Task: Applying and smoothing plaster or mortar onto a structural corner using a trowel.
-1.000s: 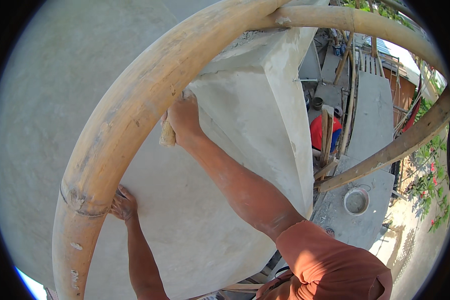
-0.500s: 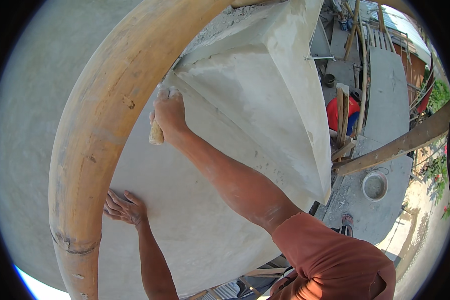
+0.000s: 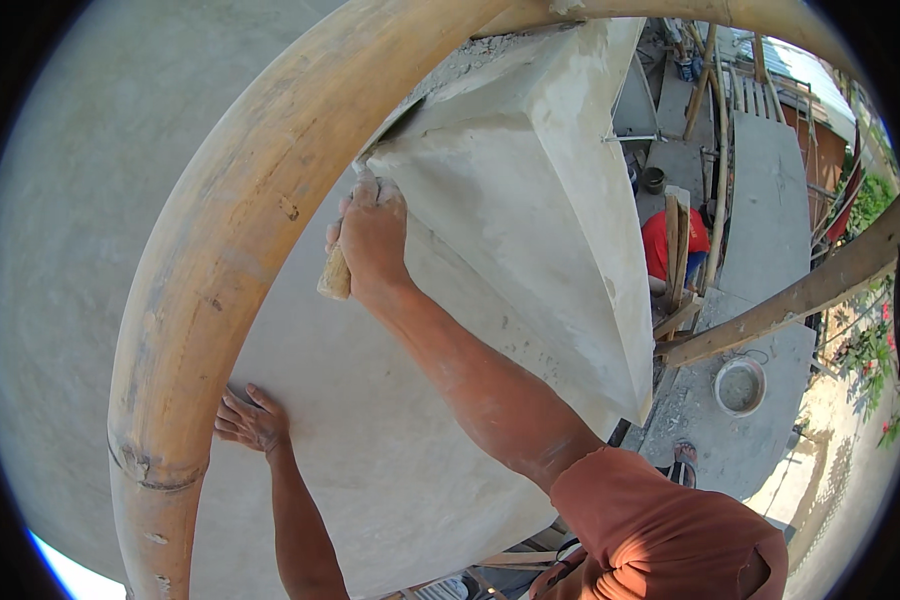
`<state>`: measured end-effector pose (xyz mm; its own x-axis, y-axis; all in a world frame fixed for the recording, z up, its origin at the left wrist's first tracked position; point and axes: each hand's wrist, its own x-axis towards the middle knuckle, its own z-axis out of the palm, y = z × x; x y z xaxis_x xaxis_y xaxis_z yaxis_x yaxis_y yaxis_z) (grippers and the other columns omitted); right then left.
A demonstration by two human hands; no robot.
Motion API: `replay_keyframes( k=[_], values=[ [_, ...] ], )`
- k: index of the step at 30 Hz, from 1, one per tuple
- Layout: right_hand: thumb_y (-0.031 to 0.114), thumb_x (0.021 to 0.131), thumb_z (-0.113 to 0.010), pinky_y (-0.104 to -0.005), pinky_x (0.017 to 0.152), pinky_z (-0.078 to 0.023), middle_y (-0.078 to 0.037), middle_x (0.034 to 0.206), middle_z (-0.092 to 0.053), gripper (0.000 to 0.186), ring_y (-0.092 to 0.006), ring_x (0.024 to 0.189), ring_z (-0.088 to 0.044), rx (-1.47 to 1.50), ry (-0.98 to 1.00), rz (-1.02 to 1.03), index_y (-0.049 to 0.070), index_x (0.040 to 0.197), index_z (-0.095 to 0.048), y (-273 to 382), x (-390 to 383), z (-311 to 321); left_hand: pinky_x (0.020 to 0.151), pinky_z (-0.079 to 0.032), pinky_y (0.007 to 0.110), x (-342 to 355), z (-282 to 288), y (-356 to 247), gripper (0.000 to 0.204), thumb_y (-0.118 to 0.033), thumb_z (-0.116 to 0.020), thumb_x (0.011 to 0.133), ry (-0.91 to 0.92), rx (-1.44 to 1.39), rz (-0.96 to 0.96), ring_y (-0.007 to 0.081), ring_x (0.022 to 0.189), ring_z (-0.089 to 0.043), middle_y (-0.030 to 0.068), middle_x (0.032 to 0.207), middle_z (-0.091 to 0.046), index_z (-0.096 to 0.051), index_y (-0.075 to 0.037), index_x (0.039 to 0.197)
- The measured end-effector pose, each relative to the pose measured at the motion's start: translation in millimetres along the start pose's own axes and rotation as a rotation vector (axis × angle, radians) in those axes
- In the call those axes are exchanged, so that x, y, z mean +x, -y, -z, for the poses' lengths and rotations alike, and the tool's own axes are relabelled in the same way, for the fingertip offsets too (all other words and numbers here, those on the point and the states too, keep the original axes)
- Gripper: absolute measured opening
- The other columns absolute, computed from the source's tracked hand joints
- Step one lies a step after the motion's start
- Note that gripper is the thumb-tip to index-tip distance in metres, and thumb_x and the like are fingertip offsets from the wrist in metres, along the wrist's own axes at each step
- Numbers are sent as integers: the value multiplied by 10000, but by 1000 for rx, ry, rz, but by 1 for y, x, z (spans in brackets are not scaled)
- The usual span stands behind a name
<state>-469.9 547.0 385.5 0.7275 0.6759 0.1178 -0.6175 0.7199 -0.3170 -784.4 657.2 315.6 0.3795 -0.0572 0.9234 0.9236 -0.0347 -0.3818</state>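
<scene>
Grey plaster covers the wall [image 3: 390, 450], which fills most of the view and breaks into a jutting angular ledge [image 3: 530, 200] at the upper right. A thick bamboo pole [image 3: 220, 260] curves across in front of it from the lower left up to the top edge. The right hand [image 3: 372, 240] is closed around a pale wooden handle [image 3: 334, 274], fingers curled tight and dusted with plaster, pressing the tool against the wall just under the ledge's corner; the tool's working end is hidden behind the hand. The left hand [image 3: 252, 420] lies open and flat on the wall beside the pole, fingers spread, holding nothing. Compared with half a second ago, the right hand sits slightly higher and nearer the ledge corner, while the left hand has stayed planted by the pole. Far below on the right, a person in a red shirt [image 3: 670, 245] stands among timber props, and a round metal basin [image 3: 740, 386] rests on a concrete slab.
</scene>
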Motion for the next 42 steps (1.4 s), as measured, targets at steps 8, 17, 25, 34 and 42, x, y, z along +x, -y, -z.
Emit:
replay_keyframes(
  k=[8,17,25,34,42],
  values=[
    [265,1043,-399,-300,468,-418,-40,813,-439,239,-126,525,-458,-63,-6,55,43,957,-417,59,-46,18,1169,-156,528,-1,-1,-2,571,-376,-401,1014,1,-16,23,246,1438,-282,83,1539,-333,-331,-81,1498],
    [260,1037,-394,-306,478,-422,-32,792,-449,227,-120,534,-468,-69,-56,101,73,911,-410,96,-85,23,1173,-156,530,-2,0,-5,579,-350,-451,1000,-3,-27,40,240,1423,-298,84,1525,-347,-322,-92,1503],
    [247,1033,-397,-305,468,-422,-26,778,-453,216,-120,516,-470,-97,-68,164,83,893,-403,110,-110,27,1179,-153,544,-8,-6,0,584,-359,-470,992,40,-6,58,252,1381,-334,89,1455,-400,-332,-97,1496],
    [226,1039,-398,-250,434,-415,-38,760,-455,213,-95,516,-456,-355,44,368,41,934,-410,115,-166,63,1140,-207,565,-22,-14,3,552,-408,-479,987,303,56,173,304,1308,-399,126,1349,-482,-426,-75,1424],
    [192,1022,-451,-277,460,-420,-16,686,-468,174,-90,520,-463,-804,39,327,35,946,-459,121,-197,178,1089,-264,562,-18,-10,3,530,-445,-497,981,269,61,142,317,1205,-473,123,1265,-548,-507,-69,1354]
  ],
)
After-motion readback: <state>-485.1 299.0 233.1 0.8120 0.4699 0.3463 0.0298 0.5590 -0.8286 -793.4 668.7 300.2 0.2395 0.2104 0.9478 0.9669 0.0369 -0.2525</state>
